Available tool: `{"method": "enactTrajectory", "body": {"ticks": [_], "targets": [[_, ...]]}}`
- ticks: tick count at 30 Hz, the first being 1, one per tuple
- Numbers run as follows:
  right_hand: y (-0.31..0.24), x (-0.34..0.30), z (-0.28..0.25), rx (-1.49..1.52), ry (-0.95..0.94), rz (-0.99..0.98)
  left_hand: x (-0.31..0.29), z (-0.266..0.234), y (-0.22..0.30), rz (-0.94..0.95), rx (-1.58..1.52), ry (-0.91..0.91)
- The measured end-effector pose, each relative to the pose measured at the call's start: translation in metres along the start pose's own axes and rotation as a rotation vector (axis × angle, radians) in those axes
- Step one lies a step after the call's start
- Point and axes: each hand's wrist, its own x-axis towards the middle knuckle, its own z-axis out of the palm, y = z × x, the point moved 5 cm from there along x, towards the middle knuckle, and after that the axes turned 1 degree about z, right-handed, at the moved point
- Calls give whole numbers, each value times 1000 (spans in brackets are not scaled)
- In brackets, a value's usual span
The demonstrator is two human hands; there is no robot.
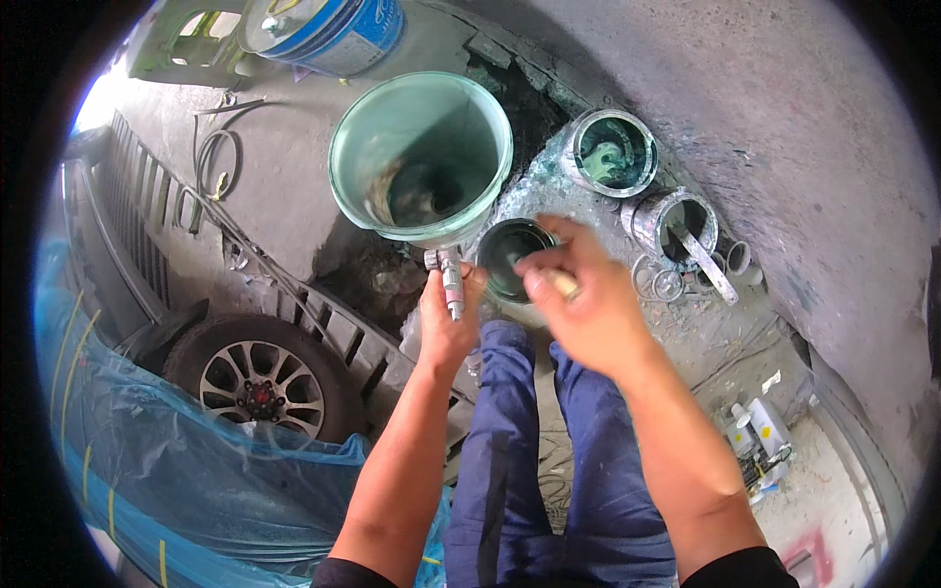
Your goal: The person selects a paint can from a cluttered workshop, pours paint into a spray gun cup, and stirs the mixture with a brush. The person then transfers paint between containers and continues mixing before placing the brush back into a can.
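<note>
My left hand (446,323) is closed around a metal spray gun (450,279), whose knobs and fittings stick out above the fingers at the near rim of a large pale green bucket (421,233). The bucket has dark liquid at its bottom. To the right, my right hand (583,294) is closed on a tool with a pale yellowish handle (563,283). The hand is smeared by motion, and the tool's working end cannot be made out. Under and beside its fingertips is a round dark-lined container (487,250), partly covered by that hand.
Two paint-caked cans stand at the right: one with green paint (649,176), one (642,230) with a coated stick (704,263) leaning out. A blue-and-white pail (358,39) stands at the far left. Leftward are a wheel (265,382), blue plastic sheeting (196,490) and a hose (208,147).
</note>
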Motion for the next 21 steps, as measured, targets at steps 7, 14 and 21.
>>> {"method": "enactTrajectory", "body": {"ticks": [7, 14, 21], "targets": [[24, -4, -21, 97, 138, 55, 4, -6, 0, 40, 72, -8], [28, -17, -17, -43, 58, 172, 5, -4, 2, 41, 71, -39], [24, -6, -21, 27, 97, 170, 7, 5, 4, 11, 97, -48]]}}
